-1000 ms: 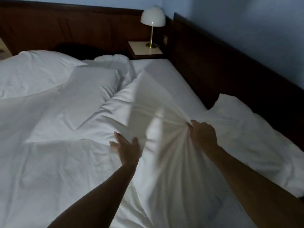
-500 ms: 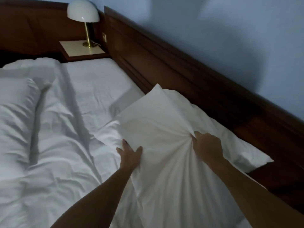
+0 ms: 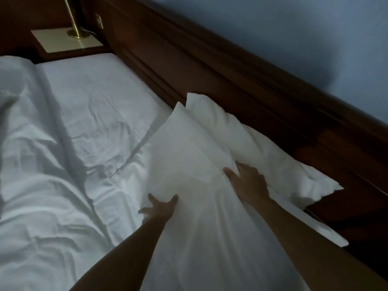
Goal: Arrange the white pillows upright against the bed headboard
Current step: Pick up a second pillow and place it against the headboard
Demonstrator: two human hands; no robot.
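A white pillow (image 3: 184,156) stands tilted on the bed, held between both hands. My left hand (image 3: 160,208) presses flat against its left edge with fingers spread. My right hand (image 3: 248,182) grips its right side, thumb on the front. Behind it a second white pillow (image 3: 262,148) leans against the dark wooden headboard (image 3: 231,80), its far corner hanging past the mattress edge. The front pillow overlaps the rear one.
A rumpled white duvet (image 3: 42,185) covers the left of the bed, with flat sheet (image 3: 94,91) beyond. A bedside shelf (image 3: 63,40) with a brass lamp base (image 3: 74,31) sits at the top left. A blue wall (image 3: 294,28) rises above the headboard.
The pillow in my hands has moved right and towards the headboard, now overlapping the rear pillow. My view has swung right; the lamp shade has left the frame.
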